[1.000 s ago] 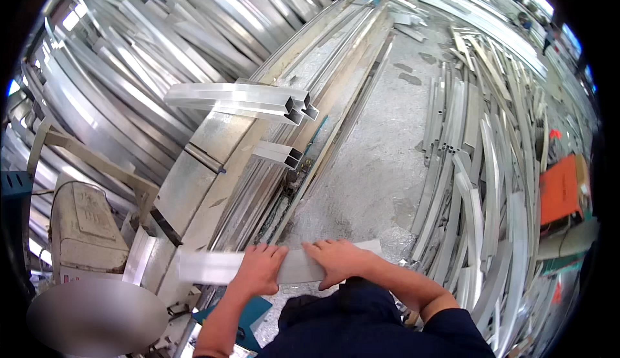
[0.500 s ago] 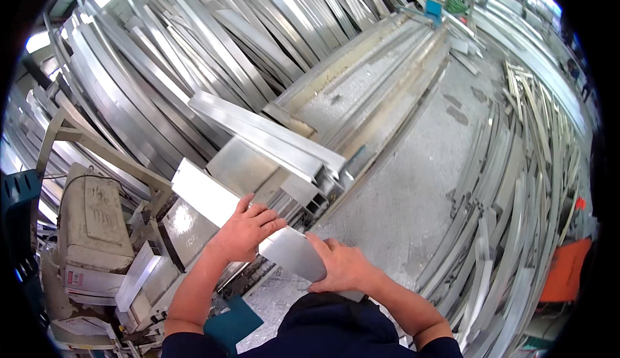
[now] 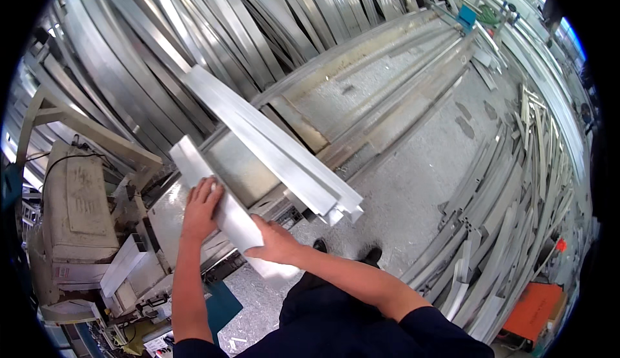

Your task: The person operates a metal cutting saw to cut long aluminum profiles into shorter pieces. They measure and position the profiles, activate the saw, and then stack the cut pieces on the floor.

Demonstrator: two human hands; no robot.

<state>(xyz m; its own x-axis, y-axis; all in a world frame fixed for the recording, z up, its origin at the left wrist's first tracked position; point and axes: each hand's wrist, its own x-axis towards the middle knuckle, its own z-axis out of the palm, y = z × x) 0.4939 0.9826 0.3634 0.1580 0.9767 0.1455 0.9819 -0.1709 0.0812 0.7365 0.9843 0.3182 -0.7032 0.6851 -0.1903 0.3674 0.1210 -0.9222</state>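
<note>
Left hand (image 3: 203,208) and right hand (image 3: 274,242) both grasping one aluminium profile (image 3: 234,221), slanted, left of the stacked profiles (image 3: 274,148) over the desk (image 3: 236,164). Risks: swinging far end could knock stack; smooth faces might slip; edges could cut skin.

A person's two bare arms, seen from above. The left forearm (image 3: 190,287) reaches almost straight ahead, its left hand (image 3: 202,211) back-up, fingers close together and pointing away. The right forearm (image 3: 352,279) slants in from the lower right — its right hand (image 3: 276,242) lower and nearer, thumb spread from the fingers, gripping.
</note>
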